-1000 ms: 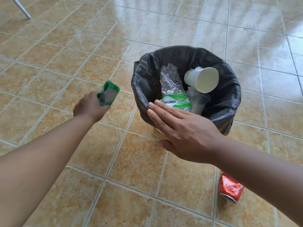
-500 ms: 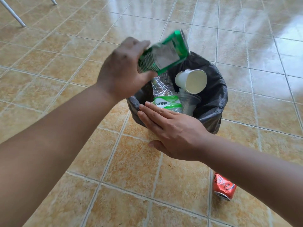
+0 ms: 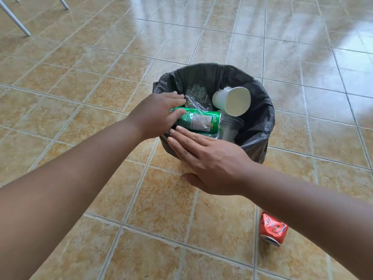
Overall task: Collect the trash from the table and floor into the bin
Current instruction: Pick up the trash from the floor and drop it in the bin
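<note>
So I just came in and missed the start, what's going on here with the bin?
A person is clearing up litter. The left hand grips a crushed green can and holds it inside the mouth of the bin with the black liner, not yet let go. The right hand rests flat on the bin's near rim. A white paper cup and clear plastic cup already lie inside. A crushed red can lies on the tiled floor.
</note>
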`<state>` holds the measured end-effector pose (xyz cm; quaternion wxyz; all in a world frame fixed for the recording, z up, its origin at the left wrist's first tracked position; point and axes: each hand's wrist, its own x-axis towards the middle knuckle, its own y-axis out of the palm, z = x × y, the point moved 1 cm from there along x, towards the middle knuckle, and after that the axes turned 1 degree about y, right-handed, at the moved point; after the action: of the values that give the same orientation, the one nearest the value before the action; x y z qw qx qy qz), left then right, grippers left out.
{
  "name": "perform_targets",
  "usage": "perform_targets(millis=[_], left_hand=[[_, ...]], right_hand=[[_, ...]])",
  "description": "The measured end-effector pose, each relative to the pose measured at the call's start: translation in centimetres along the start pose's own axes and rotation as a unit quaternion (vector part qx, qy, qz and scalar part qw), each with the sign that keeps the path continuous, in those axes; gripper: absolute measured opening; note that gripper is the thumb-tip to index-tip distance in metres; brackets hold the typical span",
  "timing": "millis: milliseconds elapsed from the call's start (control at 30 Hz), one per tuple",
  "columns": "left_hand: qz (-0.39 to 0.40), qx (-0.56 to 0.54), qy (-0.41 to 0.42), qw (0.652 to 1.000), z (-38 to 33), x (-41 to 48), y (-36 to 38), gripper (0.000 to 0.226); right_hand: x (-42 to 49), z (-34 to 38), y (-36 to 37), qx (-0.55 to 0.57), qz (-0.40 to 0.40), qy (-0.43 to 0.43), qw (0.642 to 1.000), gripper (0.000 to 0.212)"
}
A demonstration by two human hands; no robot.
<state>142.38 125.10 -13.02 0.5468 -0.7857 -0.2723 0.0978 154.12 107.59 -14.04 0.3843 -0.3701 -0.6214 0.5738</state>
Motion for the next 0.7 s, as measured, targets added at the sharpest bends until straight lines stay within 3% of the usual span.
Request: perform_targets(millis=[133,233,333,467,567,700], left_hand=[[0.022,-0.037,0.012,0.999,0.2,-0.9,0.0,0.046],[0.062,0.040,0.047,0.996,0.2,-1.6,0.2,0.061],[0.070,0.085,0.054,0.992,0.4,-1.8,0.4,0.067],[0.075,0.101,0.055,0.991,0.3,-1.8,0.5,0.068],[0.074,0.125,0.052,0.988,-0.4,-2.0,0.1,0.071],[0.051,0.127,0.114,0.984,-4.6,-3.4,0.4,0.075]], right_hand=[[-0.8,-0.3,-0.2,0.059,-0.072,0.004,0.996,0.062],[-2.1,-1.8,-0.8,0.068,-0.152,0.041,0.985,0.059],[-4.3,-4.4,-1.2,0.033,-0.187,0.130,0.973,0.063],[-7.3,-7.6,-0.8,0.032,-0.099,0.290,0.951,0.082],[-8.5,-8.5,0.2,0.064,-0.025,0.322,0.944,0.087],[-8.6,-8.6,1.1,0.095,-0.019,0.333,0.938,0.088]])
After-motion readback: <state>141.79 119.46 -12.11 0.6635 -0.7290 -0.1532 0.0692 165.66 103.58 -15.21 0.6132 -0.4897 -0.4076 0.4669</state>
